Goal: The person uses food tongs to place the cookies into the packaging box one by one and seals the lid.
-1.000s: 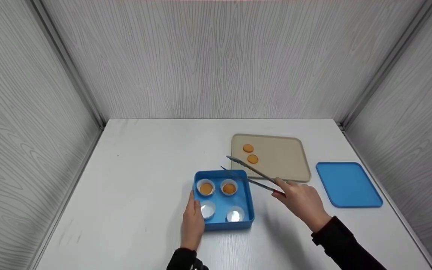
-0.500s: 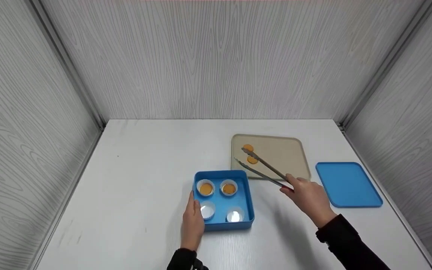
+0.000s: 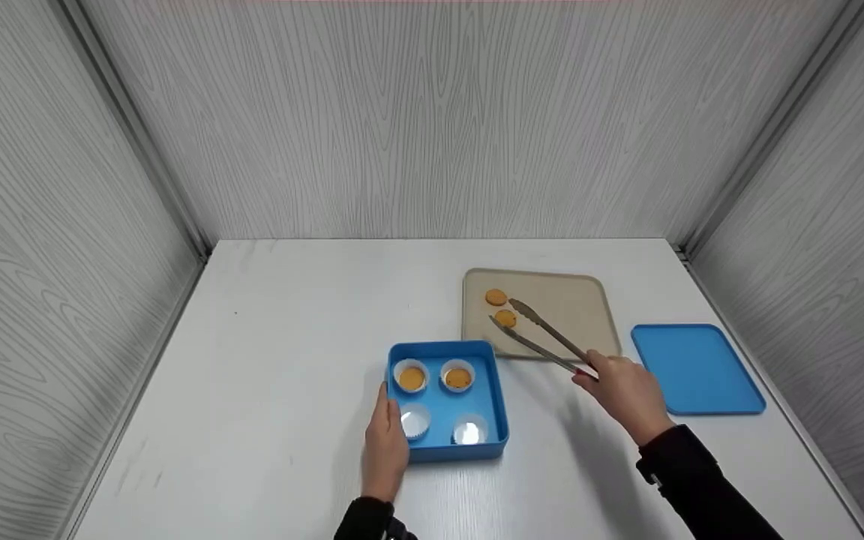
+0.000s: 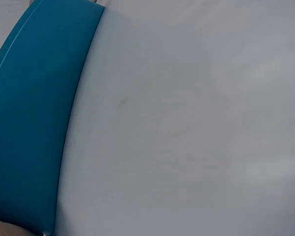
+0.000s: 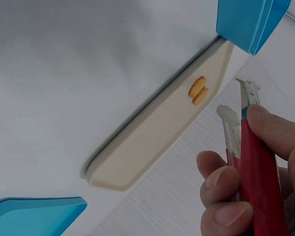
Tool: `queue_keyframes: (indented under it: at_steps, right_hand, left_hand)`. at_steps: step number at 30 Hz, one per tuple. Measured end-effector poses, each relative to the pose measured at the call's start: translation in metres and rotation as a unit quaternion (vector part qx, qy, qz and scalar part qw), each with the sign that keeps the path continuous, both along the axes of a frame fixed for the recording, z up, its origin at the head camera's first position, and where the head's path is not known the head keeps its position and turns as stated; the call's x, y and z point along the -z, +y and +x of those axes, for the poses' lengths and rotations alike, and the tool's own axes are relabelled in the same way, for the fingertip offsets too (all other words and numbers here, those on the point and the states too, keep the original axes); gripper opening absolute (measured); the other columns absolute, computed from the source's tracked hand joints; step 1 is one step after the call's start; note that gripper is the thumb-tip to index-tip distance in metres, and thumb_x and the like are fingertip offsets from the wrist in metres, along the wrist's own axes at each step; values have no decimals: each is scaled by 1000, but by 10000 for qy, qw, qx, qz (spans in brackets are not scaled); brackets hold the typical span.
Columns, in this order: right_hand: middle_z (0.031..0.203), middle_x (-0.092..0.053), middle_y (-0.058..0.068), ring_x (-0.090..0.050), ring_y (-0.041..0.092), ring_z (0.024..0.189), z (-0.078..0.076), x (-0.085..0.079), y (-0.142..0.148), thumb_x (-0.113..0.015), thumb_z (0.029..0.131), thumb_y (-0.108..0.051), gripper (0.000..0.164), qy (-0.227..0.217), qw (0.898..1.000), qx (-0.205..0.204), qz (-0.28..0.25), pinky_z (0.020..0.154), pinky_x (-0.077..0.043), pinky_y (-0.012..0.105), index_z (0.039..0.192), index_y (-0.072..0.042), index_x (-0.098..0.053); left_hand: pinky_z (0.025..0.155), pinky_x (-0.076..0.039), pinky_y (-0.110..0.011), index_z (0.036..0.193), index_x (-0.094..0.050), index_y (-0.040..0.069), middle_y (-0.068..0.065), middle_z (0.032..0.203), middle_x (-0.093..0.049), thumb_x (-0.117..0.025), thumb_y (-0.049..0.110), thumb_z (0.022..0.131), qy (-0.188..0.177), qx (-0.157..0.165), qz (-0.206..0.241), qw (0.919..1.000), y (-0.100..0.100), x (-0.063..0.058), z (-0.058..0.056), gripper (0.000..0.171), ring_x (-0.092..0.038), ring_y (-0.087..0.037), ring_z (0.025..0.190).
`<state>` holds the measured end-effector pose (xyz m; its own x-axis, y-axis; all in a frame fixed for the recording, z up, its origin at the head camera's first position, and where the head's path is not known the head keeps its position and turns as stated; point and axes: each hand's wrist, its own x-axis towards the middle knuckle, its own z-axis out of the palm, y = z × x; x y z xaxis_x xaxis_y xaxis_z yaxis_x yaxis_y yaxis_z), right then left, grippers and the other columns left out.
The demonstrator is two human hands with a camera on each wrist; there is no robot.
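Observation:
My right hand (image 3: pixel 625 394) grips metal tongs (image 3: pixel 552 330) by their red handles, seen close up in the right wrist view. The spread tong tips lie over the beige tray (image 3: pixel 574 311), one on each side of the nearer cookie (image 3: pixel 505 318). A second round cookie (image 3: pixel 496 298) lies just behind it. Along the left wall of a square blue box (image 3: pixel 458 454) rests my left hand (image 3: pixel 385 450), its fingers straight. Inside are two white paper cups holding cookies (image 3: pixel 412 378) and two white cups (image 3: pixel 469 429) without cookies.
A flat blue lid or tray (image 3: pixel 698 369) lies at the right of the white table (image 3: pixel 289 337). The beige tray's front left corner meets the blue box. Grey wood-grain panels (image 3: pixel 432 120) enclose the back and sides.
My right hand has carried the tongs to the right, from above the box's back edge to the nearer cookie on the beige tray. The left hand and box stay put.

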<state>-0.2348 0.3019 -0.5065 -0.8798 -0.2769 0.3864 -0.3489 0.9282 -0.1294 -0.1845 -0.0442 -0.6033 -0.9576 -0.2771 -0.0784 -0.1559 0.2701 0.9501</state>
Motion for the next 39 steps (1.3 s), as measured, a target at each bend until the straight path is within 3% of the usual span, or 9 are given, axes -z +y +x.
queue_keyframes:
  at_steps: [15,21,39]
  right_hand:
    - [65,-62,6,-57,28,52,-12,13,4,-84,85,-25,27,-669,9971,288,-240,43,-41,40,80,-12,-61]
    - [64,-59,3,-53,24,50,-16,17,4,-83,87,-26,29,-1016,9934,402,-336,43,-39,39,76,-13,-59]
    - [66,-61,6,-59,31,55,-23,22,3,-83,87,-24,28,-959,9941,399,-315,46,-45,46,77,-12,-60]
  left_hand:
    - [124,-23,-52,163,-23,4,-13,167,-27,-33,27,114,-158,21,42,9999,-1,-1,0,55,-23,-33,155]
    - [124,-23,-53,162,-25,2,-17,166,-29,-33,24,114,12,50,31,10000,-2,0,0,54,-25,-35,154]
    - [124,-23,-54,161,-25,1,-18,165,-30,-34,23,113,15,61,30,10000,-1,-1,0,53,-25,-36,153]
